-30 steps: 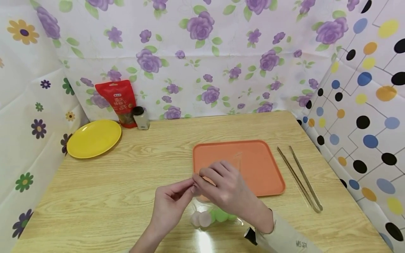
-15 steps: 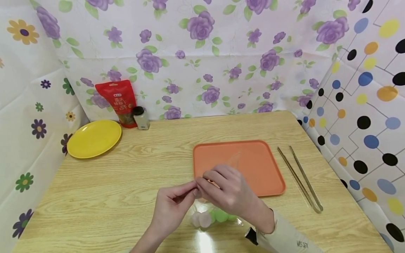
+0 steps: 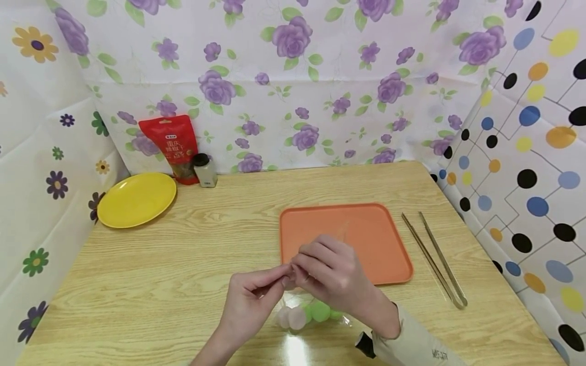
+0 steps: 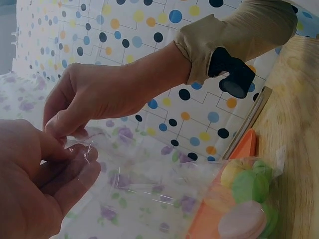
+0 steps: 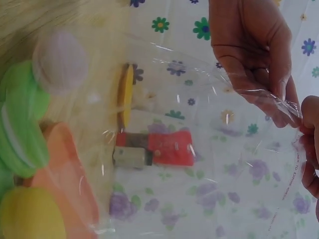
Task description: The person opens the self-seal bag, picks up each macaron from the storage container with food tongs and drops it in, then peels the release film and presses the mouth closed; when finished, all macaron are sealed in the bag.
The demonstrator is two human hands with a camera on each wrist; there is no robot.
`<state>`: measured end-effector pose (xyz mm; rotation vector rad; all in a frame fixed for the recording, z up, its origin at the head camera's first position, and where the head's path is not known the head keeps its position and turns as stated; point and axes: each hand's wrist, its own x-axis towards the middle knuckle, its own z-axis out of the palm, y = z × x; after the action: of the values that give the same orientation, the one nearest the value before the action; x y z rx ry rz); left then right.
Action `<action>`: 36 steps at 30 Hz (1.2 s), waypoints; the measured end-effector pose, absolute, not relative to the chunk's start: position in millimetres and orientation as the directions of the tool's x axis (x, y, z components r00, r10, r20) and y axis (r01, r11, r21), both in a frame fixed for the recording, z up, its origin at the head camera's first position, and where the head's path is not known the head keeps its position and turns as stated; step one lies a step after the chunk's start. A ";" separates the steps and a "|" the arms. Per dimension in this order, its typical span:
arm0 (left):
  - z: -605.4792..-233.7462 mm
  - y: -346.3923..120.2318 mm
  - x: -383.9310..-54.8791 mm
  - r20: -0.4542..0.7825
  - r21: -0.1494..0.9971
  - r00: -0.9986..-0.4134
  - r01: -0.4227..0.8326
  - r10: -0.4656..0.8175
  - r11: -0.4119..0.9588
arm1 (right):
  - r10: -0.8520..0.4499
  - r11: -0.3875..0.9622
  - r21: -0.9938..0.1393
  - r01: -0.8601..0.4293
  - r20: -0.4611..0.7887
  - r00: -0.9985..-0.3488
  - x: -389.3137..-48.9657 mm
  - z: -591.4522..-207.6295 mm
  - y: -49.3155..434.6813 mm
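Observation:
Over the front edge of the orange tray, my left hand (image 3: 254, 305) and right hand (image 3: 331, 274) meet at the fingertips. Both pinch the upper edge of a clear plastic bag (image 4: 144, 191), which hangs below them. Inside the bag's lower end are several macaron-like rounds: green ones (image 3: 320, 311), pale pink ones (image 3: 296, 318) and a yellow one (image 5: 32, 214). Small red print (image 5: 300, 172) runs near the bag's top in the right wrist view. Whether the bag's mouth is sealed cannot be made out.
The orange tray (image 3: 380, 249) lies behind the hands, with metal tongs (image 3: 430, 260) to its right. At the back left are a yellow plate (image 3: 137, 201), a red pouch (image 3: 171, 145) and a black-lidded jar (image 3: 206, 174). Patterned cloth walls surround the table.
Both hands have shifted slightly right and a little down, still pinching the bag's edge. The right hand's fingers have changed position a little at the pinch. The rounds stay in place.

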<state>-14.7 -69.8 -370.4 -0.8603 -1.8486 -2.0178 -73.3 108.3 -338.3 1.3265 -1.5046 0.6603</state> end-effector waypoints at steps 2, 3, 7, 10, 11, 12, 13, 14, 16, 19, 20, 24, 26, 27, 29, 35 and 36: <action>-370.6 -69.8 -14.9 0.590 0.807 -0.783 0.569 0.196 -0.157 | -0.381 0.231 0.147 -0.962 0.923 0.050 -73.8 -338.3 107.6; -370.8 -69.9 -15.0 0.593 0.805 -0.781 0.570 0.198 -0.161 | -0.371 0.224 0.123 -0.967 0.928 0.033 -73.8 -338.4 107.4; -371.6 -70.2 -14.5 0.586 0.809 -0.784 0.552 0.207 -0.201 | -0.335 0.205 0.029 -0.978 0.941 -0.042 -72.9 -340.1 106.9; -372.5 -70.0 -14.0 0.586 0.808 -0.783 0.545 0.209 -0.224 | -0.298 0.199 -0.044 -0.979 0.949 -0.103 -71.8 -342.4 106.5; -372.6 -69.9 -14.0 0.584 0.809 -0.785 0.543 0.207 -0.224 | -0.284 0.199 -0.066 -0.978 0.951 -0.122 -71.5 -343.2 106.2; -372.9 -69.7 -14.0 0.588 0.807 -0.783 0.549 0.205 -0.218 | -0.271 0.195 -0.087 -0.977 0.953 -0.139 -71.2 -343.9 106.0; -373.2 -69.4 -13.9 0.585 0.809 -0.784 0.545 0.206 -0.221 | -0.256 0.195 -0.101 -0.976 0.955 -0.150 -71.0 -344.5 105.9; -373.2 -69.0 -13.8 0.573 0.817 -0.793 0.531 0.207 -0.226 | -0.239 0.191 -0.122 -0.974 0.957 -0.166 -70.8 -344.9 106.1; -373.5 -68.6 -13.6 0.563 0.823 -0.801 0.519 0.205 -0.232 | -0.207 0.183 -0.163 -0.970 0.958 -0.200 -70.7 -344.9 107.4; -375.1 -68.7 -13.1 0.557 0.822 -0.807 0.504 0.196 -0.263 | -0.171 0.164 -0.232 -0.959 0.950 -0.259 -71.6 -343.1 112.1; -375.9 -69.0 -13.2 0.563 0.818 -0.805 0.509 0.188 -0.267 | -0.160 0.157 -0.264 -0.952 0.944 -0.288 -71.9 -342.4 114.2; -379.4 -70.8 -14.0 0.566 0.812 -0.809 0.511 0.162 -0.283 | -0.107 0.120 -0.384 -0.916 0.912 -0.396 -75.6 -340.4 126.1; -381.0 -72.8 -14.8 0.563 0.812 -0.812 0.510 0.151 -0.283 | -0.060 0.096 -0.445 -0.890 0.890 -0.452 -78.7 -340.0 134.0; -381.7 -74.1 -15.1 0.560 0.814 -0.816 0.508 0.145 -0.282 | -0.034 0.080 -0.475 -0.876 0.877 -0.479 -80.6 -339.8 138.5; -383.2 -77.3 -16.1 0.561 0.811 -0.817 0.510 0.134 -0.285 | 0.030 0.063 -0.535 -0.842 0.845 -0.534 -84.2 -339.1 148.2; -387.3 -88.2 -20.9 0.558 0.811 -0.821 0.510 0.118 -0.287 | 0.262 0.004 -0.717 -0.697 0.673 -0.691 -92.9 -334.1 181.3; -387.7 -90.1 -21.7 0.555 0.814 -0.824 0.508 0.115 -0.282 | 0.294 -0.024 -0.741 -0.672 0.637 -0.713 -94.1 -333.1 187.4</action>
<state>-21.7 -90.1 -387.7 -0.7739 -1.6995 -2.1929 -94.1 187.4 -333.1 0.4036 -1.5763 1.8126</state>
